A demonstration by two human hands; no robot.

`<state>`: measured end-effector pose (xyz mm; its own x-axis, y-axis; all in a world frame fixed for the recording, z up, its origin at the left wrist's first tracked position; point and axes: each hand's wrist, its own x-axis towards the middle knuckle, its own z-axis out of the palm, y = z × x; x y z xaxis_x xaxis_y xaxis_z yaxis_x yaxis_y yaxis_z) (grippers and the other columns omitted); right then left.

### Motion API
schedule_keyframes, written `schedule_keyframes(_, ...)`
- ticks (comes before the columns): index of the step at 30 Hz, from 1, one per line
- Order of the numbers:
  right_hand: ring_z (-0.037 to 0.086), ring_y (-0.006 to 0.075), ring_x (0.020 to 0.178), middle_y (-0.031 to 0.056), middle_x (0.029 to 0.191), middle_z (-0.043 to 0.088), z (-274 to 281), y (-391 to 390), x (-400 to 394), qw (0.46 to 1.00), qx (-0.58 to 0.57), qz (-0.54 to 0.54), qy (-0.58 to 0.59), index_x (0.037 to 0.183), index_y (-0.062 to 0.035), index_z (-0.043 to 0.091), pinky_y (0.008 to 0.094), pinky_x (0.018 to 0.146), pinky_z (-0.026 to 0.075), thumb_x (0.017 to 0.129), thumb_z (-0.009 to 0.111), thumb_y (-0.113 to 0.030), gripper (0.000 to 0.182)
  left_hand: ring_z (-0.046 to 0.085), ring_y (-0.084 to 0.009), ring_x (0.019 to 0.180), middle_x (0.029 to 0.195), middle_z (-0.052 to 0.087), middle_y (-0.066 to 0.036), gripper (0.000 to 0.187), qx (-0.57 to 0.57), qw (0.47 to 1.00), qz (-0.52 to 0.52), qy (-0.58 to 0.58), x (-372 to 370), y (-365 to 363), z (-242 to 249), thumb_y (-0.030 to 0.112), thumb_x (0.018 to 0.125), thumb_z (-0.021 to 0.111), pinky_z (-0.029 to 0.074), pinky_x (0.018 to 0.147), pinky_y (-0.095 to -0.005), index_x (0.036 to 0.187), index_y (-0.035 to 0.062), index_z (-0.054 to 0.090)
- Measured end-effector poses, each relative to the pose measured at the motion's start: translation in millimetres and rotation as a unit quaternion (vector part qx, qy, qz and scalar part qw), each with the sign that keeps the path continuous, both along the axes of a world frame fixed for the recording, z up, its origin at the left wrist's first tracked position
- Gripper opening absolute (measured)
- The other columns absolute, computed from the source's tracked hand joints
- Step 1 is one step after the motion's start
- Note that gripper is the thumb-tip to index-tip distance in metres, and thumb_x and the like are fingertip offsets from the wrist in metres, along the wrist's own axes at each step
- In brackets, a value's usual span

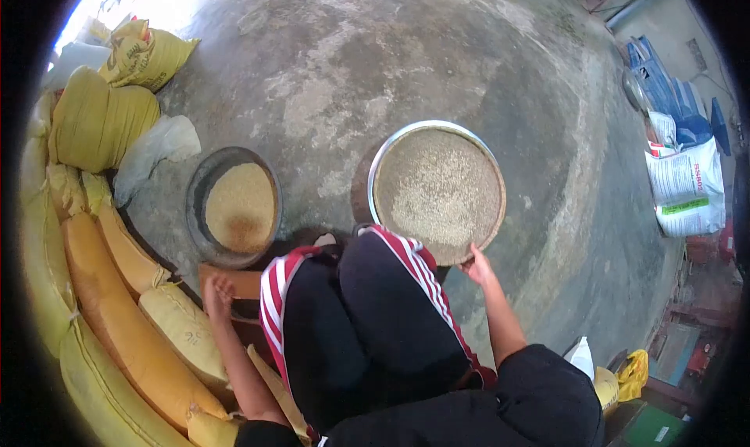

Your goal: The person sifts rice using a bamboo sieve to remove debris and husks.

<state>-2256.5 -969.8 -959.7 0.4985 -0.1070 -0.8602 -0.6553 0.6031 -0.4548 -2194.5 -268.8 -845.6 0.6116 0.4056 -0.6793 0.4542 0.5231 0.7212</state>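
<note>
A round sieve (pixel 437 189) with pale grains spread over its mesh rests over a shiny metal basin (pixel 373 183), in front of my knees. My right hand (pixel 477 269) grips the sieve's rim at its near right edge. To the left, a dark round basin (pixel 198 212) holds fine tan material with a browner patch near its front. My left hand (pixel 219 292) is raised just below that basin, beside a reddish-brown wooden piece (pixel 248 284). Its fingers are curled, and what they hold, if anything, is too small to tell.
Full yellow and orange sacks (pixel 117 291) line the left side, with a pale plastic bag (pixel 160 150) near them. On the right stand a white printed sack (pixel 686 187) and blue items (pixel 660 80). The floor (pixel 328 80) is worn concrete.
</note>
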Motion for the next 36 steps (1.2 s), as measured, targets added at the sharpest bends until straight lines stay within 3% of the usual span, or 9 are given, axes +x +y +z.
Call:
schedule_keyframes(3,0.059,0.0252,0.098,0.0115,0.113,0.057,-1.1,18.3,0.8,0.999,-0.023,-0.036,-0.03,0.123,-0.0077,0.046,0.0425,0.085,0.049,0.091,0.051,-0.04,0.045,0.055,-0.0312,0.091,0.108,0.047,-0.018,0.067,-0.077,0.985,0.018,0.155,7.0,-15.0,-45.1,0.036,0.075,0.067,0.051,0.077,-0.042,0.122,0.0039,0.032)
schedule_keyframes(6,0.059,0.0248,0.099,0.0107,0.108,0.06,-2.7,27.8,2.0,0.999,-0.011,-0.043,-0.021,0.116,-0.0071,0.05,0.042,0.085,0.049,0.091,0.052,-0.033,0.035,0.054,-0.0356,0.1,0.117,0.041,-0.023,0.076,-0.06,0.979,0.09,0.171,20.6,-23.6,-94.8,0.036,0.075,0.067,0.052,0.079,-0.0424,0.128,0.0004,0.025)
schedule_keyframes(14,0.061,0.0231,0.092,0.0119,0.105,0.061,-6.0,79.1,63.1,0.989,-0.015,-0.095,-0.111,0.107,-0.0055,0.052,0.0395,0.082,0.052,0.09,0.053,-0.024,0.025,0.06,-0.0333,0.075,0.11,0.047,-0.026,0.059,0.158,0.962,-0.016,0.221,48.3,-13.2,-131.0,0.028,0.079,0.061,0.055,0.058,-0.0399,0.121,-0.0065,0.037)
schedule_keyframes(20,0.063,0.0225,0.082,0.0104,0.091,0.062,-8.2,76.7,91.1,0.989,-0.005,-0.081,-0.125,0.105,-0.0028,0.053,0.0369,0.077,0.054,0.089,0.053,-0.023,0.026,0.058,-0.0355,0.093,0.124,0.039,-0.027,0.089,0.253,0.943,0.066,0.204,60.8,-26.9,-153.8,0.007,0.077,0.062,0.057,0.063,-0.0438,0.138,-0.0071,-0.002)
schedule_keyframes(22,0.058,0.0275,0.101,0.0164,0.114,0.055,-9.3,73.4,92.4,0.993,-0.038,-0.039,-0.103,0.118,0.0012,0.043,0.04,0.083,0.052,0.089,0.051,-0.021,0.038,0.054,-0.0365,0.102,0.127,0.035,-0.027,0.101,0.266,0.947,0.09,0.157,55.3,-32.4,-156.3,-0.001,0.075,0.062,0.057,0.071,-0.0464,0.135,-0.0036,-0.02)
schedule_keyframes(27,0.058,0.0252,0.092,0.0128,0.106,0.056,-16.7,78.0,95.1,0.993,-0.069,-0.072,-0.065,0.114,-0.0038,0.045,0.0384,0.079,0.053,0.087,0.052,-0.022,0.033,0.052,-0.0378,0.104,0.136,0.023,-0.027,0.088,0.33,0.935,0.071,0.112,47.0,-28.9,-215.6,-0.002,0.075,0.056,0.055,0.073,-0.0477,0.133,-0.0063,-0.011)
schedule_keyframes(31,0.059,0.0259,0.092,0.0131,0.106,0.056,-22.1,70.4,92.6,0.995,-0.04,-0.055,-0.073,0.113,-0.0023,0.045,0.0373,0.079,0.053,0.087,0.053,-0.022,0.033,0.052,-0.0369,0.103,0.135,0.022,-0.029,0.081,0.338,0.926,0.066,0.153,65.7,-83.5,-151.2,0.0,0.075,0.06,0.057,0.07,-0.0404,0.128,-0.0104,-0.001)
schedule_keyframes(33,0.059,0.0265,0.092,0.0136,0.106,0.056,-21.6,62.8,91.0,0.996,-0.037,-0.049,-0.065,0.113,-0.0014,0.045,0.0372,0.079,0.053,0.087,0.053,-0.022,0.033,0.054,-0.0405,0.104,0.116,0.044,-0.035,0.073,0.351,0.926,0.074,0.117,78.9,-113.9,-106.6,0.006,0.076,0.066,0.045,0.089,-0.0414,0.122,-0.0132,0.014)
schedule_keyframes(36,0.06,0.0275,0.09,0.0147,0.105,0.056,-15.4,54.7,88.4,0.993,-0.08,-0.068,-0.046,0.108,0.0006,0.048,0.0399,0.075,0.055,0.085,0.053,-0.021,0.031,0.055,-0.0434,0.102,0.11,0.049,-0.037,0.062,0.451,0.874,-0.011,0.183,84.3,-122.4,-113.9,0.008,0.078,0.065,0.045,0.087,-0.0435,0.116,-0.0099,0.02)
